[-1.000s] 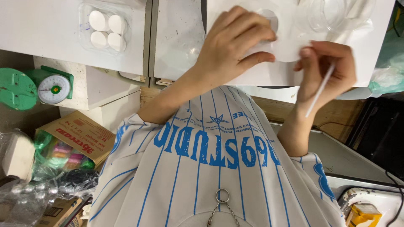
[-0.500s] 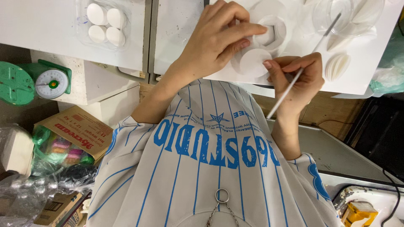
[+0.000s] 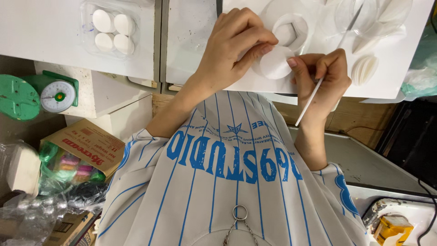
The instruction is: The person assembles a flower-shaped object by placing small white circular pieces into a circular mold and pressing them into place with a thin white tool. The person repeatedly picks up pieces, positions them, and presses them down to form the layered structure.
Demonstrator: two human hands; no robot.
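A white work table [image 3: 195, 32] runs across the top of the view, seen from above with a blue-striped white jersey [image 3: 227, 182] filling the bottom half. Far left, a green dial scale [image 3: 43, 93] is parked on a lower ledge, with a printed cardboard box [image 3: 86, 146] and some crumpled clear plastic [image 3: 41, 209] below it. On the table up there, a clear tray [image 3: 111, 27] with four white oval pieces can be seen.

Moving along, the left hand [image 3: 236, 45] is curled narrow, thumb and fingertips pinched on the edge of a white round disc [image 3: 275, 64], which is held just above the table's near edge, right between both hands. The disc looks thin, flat, matte and plain white, so it's probably light and a bit soft or crumbly; best gripped gently by the rim, as it is now, not squeezed across the face.

The right hand [image 3: 323, 77] is closed on a thin white stick [image 3: 312, 100], held like a pen, lower end pointing down toward the jersey, index fingertip touching the disc. Behind it, a white ring-shaped piece [image 3: 291, 27] and a clear round dish [image 3: 357, 16] are sitting on a white sheet, plus a ribbed white shell shape [image 3: 364, 70] further right.
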